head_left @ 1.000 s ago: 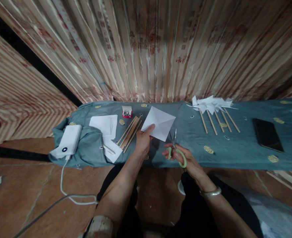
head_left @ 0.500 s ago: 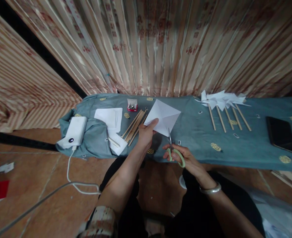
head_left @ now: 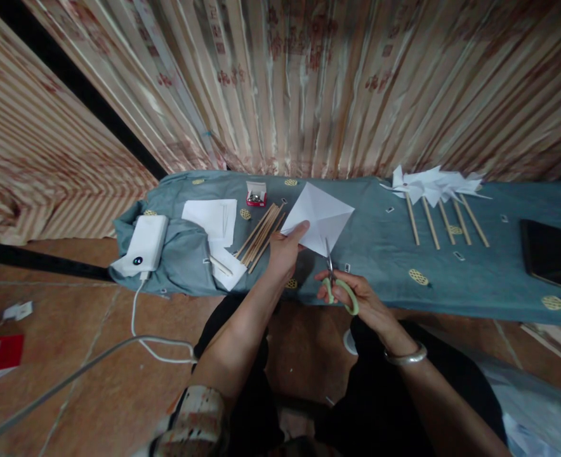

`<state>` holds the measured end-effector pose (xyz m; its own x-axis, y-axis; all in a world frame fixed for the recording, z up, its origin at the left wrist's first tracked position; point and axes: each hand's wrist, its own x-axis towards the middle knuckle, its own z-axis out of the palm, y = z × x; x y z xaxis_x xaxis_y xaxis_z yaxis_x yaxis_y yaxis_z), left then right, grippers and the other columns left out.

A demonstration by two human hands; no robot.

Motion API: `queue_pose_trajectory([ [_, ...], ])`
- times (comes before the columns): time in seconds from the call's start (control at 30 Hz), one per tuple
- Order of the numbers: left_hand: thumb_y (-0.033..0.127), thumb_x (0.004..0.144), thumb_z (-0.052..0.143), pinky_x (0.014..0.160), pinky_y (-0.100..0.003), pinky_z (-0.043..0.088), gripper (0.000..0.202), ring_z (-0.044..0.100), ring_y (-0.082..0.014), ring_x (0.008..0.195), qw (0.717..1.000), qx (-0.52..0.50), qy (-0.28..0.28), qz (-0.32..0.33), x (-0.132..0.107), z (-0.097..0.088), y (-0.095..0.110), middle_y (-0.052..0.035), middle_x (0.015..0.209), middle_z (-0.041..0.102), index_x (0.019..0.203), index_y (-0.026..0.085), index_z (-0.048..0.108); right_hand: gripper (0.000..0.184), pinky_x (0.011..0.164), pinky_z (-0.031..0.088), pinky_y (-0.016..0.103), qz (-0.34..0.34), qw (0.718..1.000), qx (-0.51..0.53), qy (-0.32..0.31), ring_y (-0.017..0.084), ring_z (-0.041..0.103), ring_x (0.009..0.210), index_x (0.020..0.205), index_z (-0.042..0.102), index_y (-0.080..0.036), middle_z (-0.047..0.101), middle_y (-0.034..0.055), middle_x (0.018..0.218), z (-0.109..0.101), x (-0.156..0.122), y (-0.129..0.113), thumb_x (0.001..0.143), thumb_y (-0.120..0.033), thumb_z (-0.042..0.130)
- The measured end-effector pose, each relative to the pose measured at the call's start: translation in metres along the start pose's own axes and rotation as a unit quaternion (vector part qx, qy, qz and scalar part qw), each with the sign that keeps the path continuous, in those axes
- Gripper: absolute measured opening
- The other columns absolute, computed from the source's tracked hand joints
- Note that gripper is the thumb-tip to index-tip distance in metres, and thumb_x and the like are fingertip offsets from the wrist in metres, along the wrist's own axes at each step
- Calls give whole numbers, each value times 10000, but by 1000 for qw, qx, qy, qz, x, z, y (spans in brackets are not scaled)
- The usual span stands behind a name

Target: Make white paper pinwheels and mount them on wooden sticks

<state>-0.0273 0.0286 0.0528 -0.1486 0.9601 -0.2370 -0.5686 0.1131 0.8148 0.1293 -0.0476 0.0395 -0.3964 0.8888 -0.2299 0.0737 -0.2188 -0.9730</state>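
- Your left hand [head_left: 285, 249] had its fingers clamped on the left corner of a white paper square [head_left: 325, 212], thumb on top.
- Paper square was over the bench [head_left: 376, 254], between your hands; crease lines crossed near its middle.
- Your right hand [head_left: 361, 297] had its fingers closed around the green handles of the scissors [head_left: 330, 273].
- Scissors pointed away from you, blades at the near corner of the sheet, tip overlapping the paper. Couldn't tell how far the blades were parted.
- Loose wooden sticks [head_left: 259, 238] lay in a bundle just left of your left hand. Open red box [head_left: 256, 198] with small metal bits sat beyond them.
- Farther left: white paper stack [head_left: 203, 217], then a white power bank [head_left: 145, 244], cable plugged in.
- Well to your right: white paper pinwheels [head_left: 433, 184] lay in a row on wooden sticks, heads overlapping.
- Black phone [head_left: 548, 254] lay right of those.
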Motion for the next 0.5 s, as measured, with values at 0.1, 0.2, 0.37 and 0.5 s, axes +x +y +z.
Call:
queue_pose_trajectory([
  [0.1,407,492,886,684,-339,558,451,694,-230,775,1000,4,-3,-3,-1,0,0,-75,837,750,815,138,723,581,686,521,290,-1,1000,4,3,169,623,698,1013,681,-190,713,50,785,0,0,1,723,-694,681],
  [0.2,407,499,884,671,-334,551,446,684,-217,742,1000,5,-12,-7,-1,0,0,-73,828,747,814,133,725,570,686,527,293,-2,1000,0,0,169,625,696,1024,686,-189,712,51,788,0,0,1,736,-681,678],
  [0.37,385,502,884,639,-308,537,426,660,-186,678,1000,2,-12,-2,-1,-1,-2,-66,793,739,797,121,726,562,661,521,281,-8,1000,3,6,157,613,676,1023,691,-183,701,46,774,-1,0,1,737,-667,686],
  [0.5,368,507,881,608,-289,518,395,642,-170,648,1000,-1,-12,-2,-1,0,-3,-52,762,728,774,125,719,566,675,532,292,-2,1000,0,5,163,622,683,1019,696,-185,699,46,778,-1,1,0,728,-669,693],
])
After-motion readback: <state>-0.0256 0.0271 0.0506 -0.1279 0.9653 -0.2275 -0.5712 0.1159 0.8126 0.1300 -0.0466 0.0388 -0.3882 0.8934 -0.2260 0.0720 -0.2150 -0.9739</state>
